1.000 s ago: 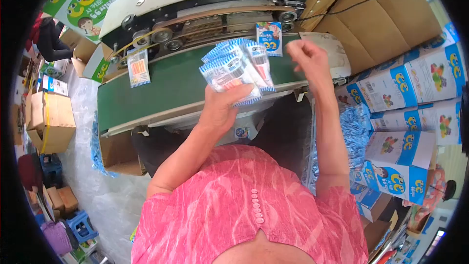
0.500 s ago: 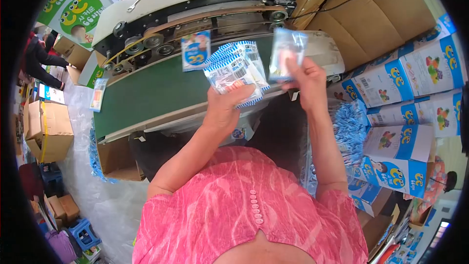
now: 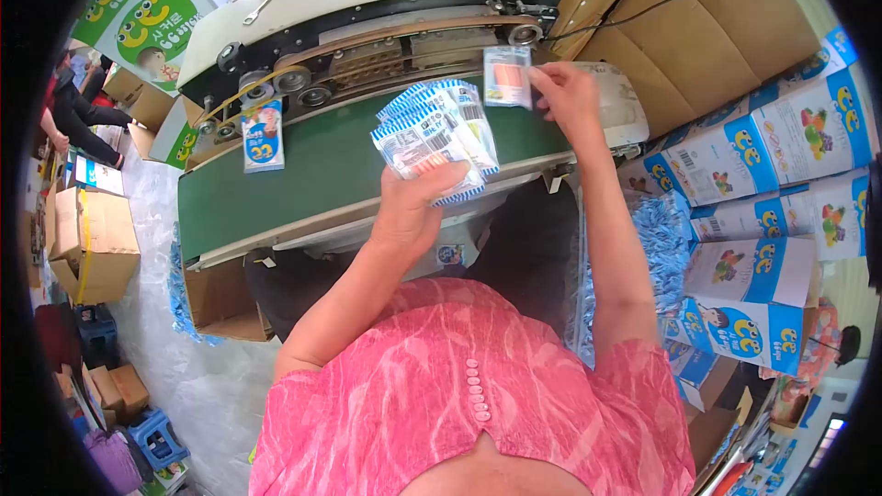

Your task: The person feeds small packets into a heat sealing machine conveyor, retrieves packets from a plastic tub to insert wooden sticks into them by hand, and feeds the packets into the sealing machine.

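Observation:
My left hand (image 3: 415,197) is closed around a fanned stack of small plastic packets (image 3: 424,140) with blue-striped edges and barcodes, held above the green conveyor belt (image 3: 322,188). At the right part of the sealing machine (image 3: 367,14), my right hand (image 3: 571,99) pinches the right edge of a single clear packet (image 3: 507,76) with reddish-orange contents. That packet is upright against the machine's front, its top edge by the rollers. Further left, another blue packet (image 3: 264,135) with a yellow logo stands at the rollers, apart from both hands.
Printed cartons (image 3: 717,165) are stacked at the right beside a heap of blue-and-white packets (image 3: 660,243). Brown cardboard (image 3: 707,23) leans behind the machine. At the left are an open carton (image 3: 92,243), a blue stool (image 3: 158,439) and another person (image 3: 78,110).
The blue packet on the belt has travelled left, and one at the belt's left end is gone from view. My right hand has brought its packet left to the machine's rollers.

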A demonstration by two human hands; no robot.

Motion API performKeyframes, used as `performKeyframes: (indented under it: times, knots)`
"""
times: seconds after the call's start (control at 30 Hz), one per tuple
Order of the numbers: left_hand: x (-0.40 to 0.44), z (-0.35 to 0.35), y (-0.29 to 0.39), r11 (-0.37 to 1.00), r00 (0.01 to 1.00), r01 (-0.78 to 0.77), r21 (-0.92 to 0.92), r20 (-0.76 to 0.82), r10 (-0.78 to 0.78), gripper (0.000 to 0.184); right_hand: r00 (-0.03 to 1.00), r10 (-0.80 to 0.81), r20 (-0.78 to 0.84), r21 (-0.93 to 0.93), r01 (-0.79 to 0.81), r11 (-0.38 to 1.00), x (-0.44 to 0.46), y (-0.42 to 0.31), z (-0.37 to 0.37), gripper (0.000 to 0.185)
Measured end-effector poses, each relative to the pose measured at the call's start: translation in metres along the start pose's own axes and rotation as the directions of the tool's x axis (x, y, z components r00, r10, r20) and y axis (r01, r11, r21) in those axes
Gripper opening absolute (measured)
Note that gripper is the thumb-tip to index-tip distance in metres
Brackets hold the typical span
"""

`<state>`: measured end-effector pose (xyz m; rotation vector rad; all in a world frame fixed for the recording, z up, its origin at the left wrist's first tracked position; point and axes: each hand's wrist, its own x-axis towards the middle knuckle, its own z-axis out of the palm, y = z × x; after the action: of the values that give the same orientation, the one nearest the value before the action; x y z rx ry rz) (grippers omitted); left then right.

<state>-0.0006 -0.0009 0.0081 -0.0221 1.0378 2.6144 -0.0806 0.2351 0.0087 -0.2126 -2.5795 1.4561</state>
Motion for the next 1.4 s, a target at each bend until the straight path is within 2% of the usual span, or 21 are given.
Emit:
performKeyframes:
  times: [0.03,0.07,0.1,0.13,0.3,0.4,0.53,0.7,0.8,0.83,0.93,0.97,1.0,1.03,1.07,1.17,1.2,1.3,1.4]
  knots:
    - [0.001,-0.001,0.001,1.000,1.000,-0.002,0.014,-0.001,0.002,0.039,0.988,-0.125,-0.093,-0.191,0.106,0.976,-0.005,-0.006,0.000,0.027]
    - [0.002,-0.002,0.000,1.000,1.000,-0.001,0.028,-0.003,0.001,0.038,0.989,-0.122,-0.086,-0.191,0.104,0.976,-0.018,-0.011,0.001,0.027]
    - [0.002,-0.002,0.000,0.999,1.000,0.003,0.043,-0.001,-0.003,0.038,0.990,-0.099,0.098,0.114,0.088,0.990,-0.042,-0.031,0.003,0.027]
    - [0.002,-0.002,-0.003,0.999,1.000,0.009,0.042,-0.003,-0.009,0.038,0.953,-0.127,0.274,0.399,0.007,0.917,-0.058,-0.042,0.006,0.027]
    - [0.003,0.003,-0.011,0.999,1.000,0.018,0.028,0.010,-0.019,0.037,0.953,-0.206,0.224,0.520,0.062,0.852,-0.077,-0.029,0.021,0.026]
    - [0.003,0.003,-0.009,0.999,0.999,0.029,0.015,0.023,-0.030,0.036,0.977,0.186,0.107,0.608,-0.212,0.765,-0.065,-0.022,0.000,0.026]
    - [0.006,0.001,-0.011,0.998,0.998,0.039,0.047,0.038,-0.041,0.036,0.960,0.276,0.039,0.566,-0.249,0.786,-0.026,0.016,-0.024,0.025]
    - [0.003,0.005,-0.006,0.999,0.999,0.011,0.035,0.042,-0.013,0.036,0.972,0.234,0.039,0.437,-0.227,0.870,0.008,0.017,-0.012,0.024]
    - [0.001,0.005,-0.003,0.999,1.000,0.005,0.032,0.022,-0.005,0.037,0.973,0.184,0.142,0.222,-0.213,0.952,0.016,0.004,-0.002,0.024]
    - [0.001,0.004,-0.002,1.000,1.000,0.005,0.025,0.013,-0.005,0.037,0.971,0.187,0.147,0.224,-0.216,0.950,0.012,0.000,-0.003,0.024]
    - [0.003,-0.001,0.002,1.000,1.000,-0.005,0.008,-0.010,0.005,0.037,0.998,0.026,-0.056,0.091,-0.021,0.996,-0.010,-0.018,-0.007,0.024]
    - [0.005,-0.002,0.001,1.000,1.000,-0.012,0.018,-0.006,0.012,0.037,0.998,0.028,-0.051,0.091,-0.023,0.996,-0.025,-0.028,-0.007,0.024]
    - [0.007,-0.003,0.000,0.999,1.000,-0.018,0.027,-0.002,0.018,0.037,0.986,-0.018,0.164,0.266,-0.027,0.964,-0.044,-0.041,-0.006,0.023]
    - [0.008,-0.003,-0.002,0.999,1.000,-0.023,0.037,0.003,0.022,0.037,0.928,-0.098,0.359,0.428,-0.071,0.901,-0.059,-0.048,-0.004,0.022]
    - [0.009,-0.002,-0.003,0.999,1.000,-0.017,0.036,-0.002,0.017,0.037,0.928,-0.092,0.362,0.427,-0.078,0.901,-0.066,-0.048,-0.001,0.022]
    - [0.009,0.002,-0.008,0.999,1.000,-0.027,0.038,0.007,0.026,0.038,0.956,-0.160,0.245,0.316,0.077,0.946,-0.081,-0.048,0.009,0.019]
    - [0.008,0.003,-0.008,0.999,1.000,-0.030,0.039,0.004,0.030,0.038,0.955,-0.163,0.249,0.318,0.078,0.945,-0.084,-0.049,0.012,0.019]
    - [0.008,0.007,-0.008,0.998,0.999,-0.048,0.030,-0.013,0.048,0.037,0.994,-0.056,0.097,0.416,0.011,0.909,-0.090,-0.048,0.018,0.017]
    - [0.012,0.007,-0.009,0.998,0.998,-0.052,0.028,-0.027,0.052,0.036,0.992,-0.020,0.124,0.506,-0.046,0.862,-0.090,-0.040,0.012,0.018]
